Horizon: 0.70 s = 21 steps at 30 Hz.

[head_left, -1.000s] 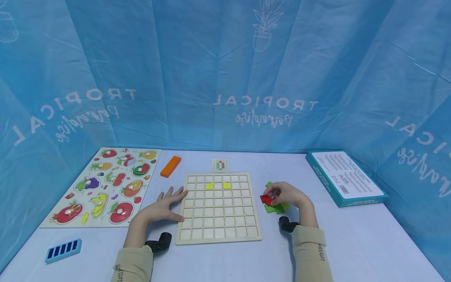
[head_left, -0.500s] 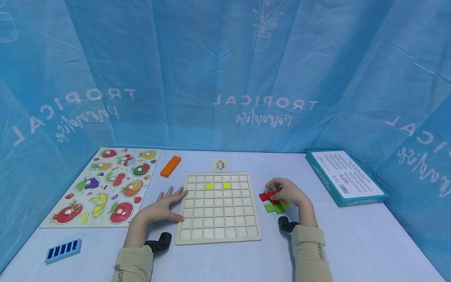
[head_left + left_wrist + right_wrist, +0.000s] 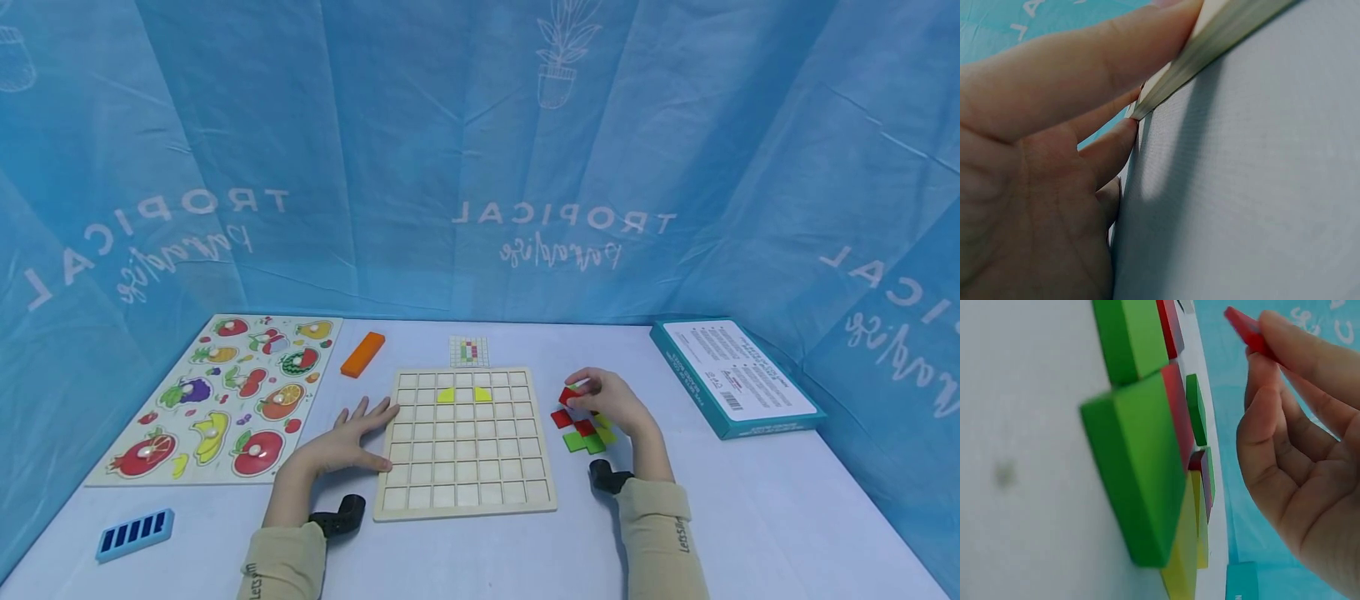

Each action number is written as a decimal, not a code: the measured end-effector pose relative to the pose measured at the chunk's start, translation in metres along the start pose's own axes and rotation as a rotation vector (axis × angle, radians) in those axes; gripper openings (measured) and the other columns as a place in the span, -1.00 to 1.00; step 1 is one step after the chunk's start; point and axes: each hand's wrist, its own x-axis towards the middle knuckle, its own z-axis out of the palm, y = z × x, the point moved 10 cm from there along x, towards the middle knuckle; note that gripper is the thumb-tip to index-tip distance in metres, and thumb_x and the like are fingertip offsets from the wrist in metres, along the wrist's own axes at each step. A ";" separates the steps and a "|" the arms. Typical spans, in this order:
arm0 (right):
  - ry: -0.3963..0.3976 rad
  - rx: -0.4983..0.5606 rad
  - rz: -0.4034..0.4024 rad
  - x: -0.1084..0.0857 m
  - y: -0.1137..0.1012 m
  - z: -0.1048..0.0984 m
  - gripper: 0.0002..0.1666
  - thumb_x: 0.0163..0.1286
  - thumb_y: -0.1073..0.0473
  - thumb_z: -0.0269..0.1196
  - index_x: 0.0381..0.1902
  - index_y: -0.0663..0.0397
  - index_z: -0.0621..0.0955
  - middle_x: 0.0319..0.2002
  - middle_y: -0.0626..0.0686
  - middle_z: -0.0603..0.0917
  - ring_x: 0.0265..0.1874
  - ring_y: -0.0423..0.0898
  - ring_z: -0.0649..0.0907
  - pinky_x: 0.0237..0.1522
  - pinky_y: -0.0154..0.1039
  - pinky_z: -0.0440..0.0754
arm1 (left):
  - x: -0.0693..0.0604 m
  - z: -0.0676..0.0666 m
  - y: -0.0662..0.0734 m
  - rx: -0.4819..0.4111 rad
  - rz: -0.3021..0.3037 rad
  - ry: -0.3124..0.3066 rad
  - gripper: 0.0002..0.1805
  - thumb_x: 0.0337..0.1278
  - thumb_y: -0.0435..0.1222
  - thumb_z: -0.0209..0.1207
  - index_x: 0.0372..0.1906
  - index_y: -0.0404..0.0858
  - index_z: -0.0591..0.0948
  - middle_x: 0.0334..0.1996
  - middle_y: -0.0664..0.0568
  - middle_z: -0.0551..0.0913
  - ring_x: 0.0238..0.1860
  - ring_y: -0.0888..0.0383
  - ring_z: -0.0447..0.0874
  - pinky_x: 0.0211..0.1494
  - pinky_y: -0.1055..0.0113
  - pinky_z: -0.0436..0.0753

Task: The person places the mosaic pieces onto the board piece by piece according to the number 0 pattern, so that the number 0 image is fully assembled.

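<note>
Between thumb and fingers, my right hand pinches a red square tile, lifted off the table as the right wrist view shows. Below it lies a loose pile of green tiles, red tiles and yellow tiles. My left hand rests with spread fingers against the left edge of a wooden grid board; the left wrist view shows the thumb and fingers touching the board's edge. Two yellow pieces with a rounded corner sit in the board's second row, one cell apart.
A small pattern card lies behind the board. At left are a fruit puzzle board, an orange block and a light blue slotted piece. A teal box lies at right, before a blue curtain.
My right hand has picked a red tile from the pile and raised it slightly up and away, uncovering more of the pile. The left hand and board have stayed put.
</note>
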 end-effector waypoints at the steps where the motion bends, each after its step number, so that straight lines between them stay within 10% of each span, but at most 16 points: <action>1: 0.010 0.007 0.008 -0.001 0.000 -0.001 -0.55 0.11 0.11 0.36 -0.02 0.00 0.53 -0.20 0.09 0.58 -0.28 -0.02 0.55 -0.23 -0.23 0.57 | 0.000 0.000 0.000 -0.001 0.000 0.000 0.05 -0.35 -0.13 0.41 0.39 -0.27 0.17 0.43 -0.23 -0.05 0.41 -0.26 -0.46 0.36 -0.19 -0.42; 21: 0.080 0.200 0.080 0.001 -0.017 0.009 -0.52 0.14 0.07 0.34 0.00 0.03 0.47 -0.11 0.15 0.60 -0.19 0.01 0.60 -0.09 -0.16 0.59 | -0.001 0.001 0.000 -0.021 -0.020 -0.010 0.05 -0.33 -0.14 0.41 0.39 -0.24 0.16 0.44 -0.22 -0.07 0.41 -0.25 -0.48 0.35 -0.20 -0.43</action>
